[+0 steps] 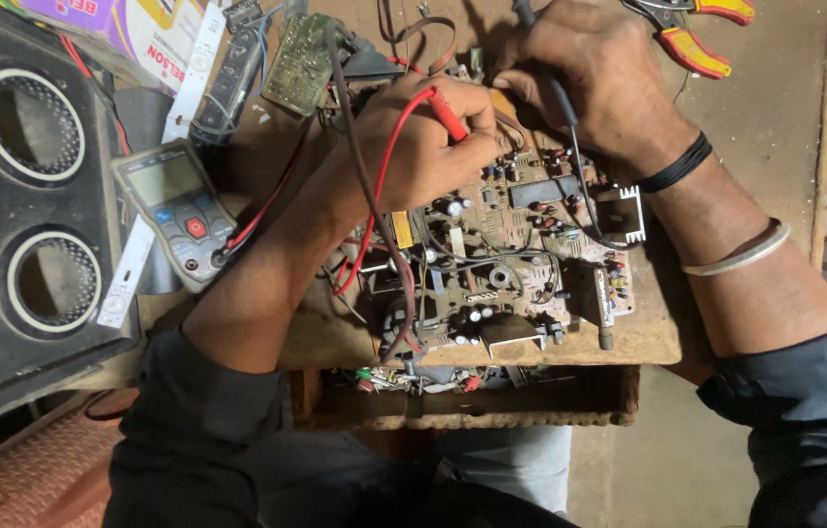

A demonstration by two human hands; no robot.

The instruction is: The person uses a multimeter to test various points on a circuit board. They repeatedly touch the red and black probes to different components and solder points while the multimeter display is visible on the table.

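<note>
A brown circuit board point(501, 264) crowded with parts lies on the wooden bench point(775, 117). My left hand point(423, 147) grips a red test probe point(447, 117) and presses its tip onto the board's upper edge. My right hand point(594, 73) holds a black test probe point(558, 93) pointed down at the board beside a black chip. Red and black leads run from the probes to a grey multimeter point(176, 210) lying on the left of the bench.
A black speaker box point(27, 196) with two round openings stands at the far left. Red-and-yellow pliers point(692, 34) lie at the top right. A green board point(298, 64) and a black strip sit at the top. An open drawer point(462, 396) with small parts is below the bench.
</note>
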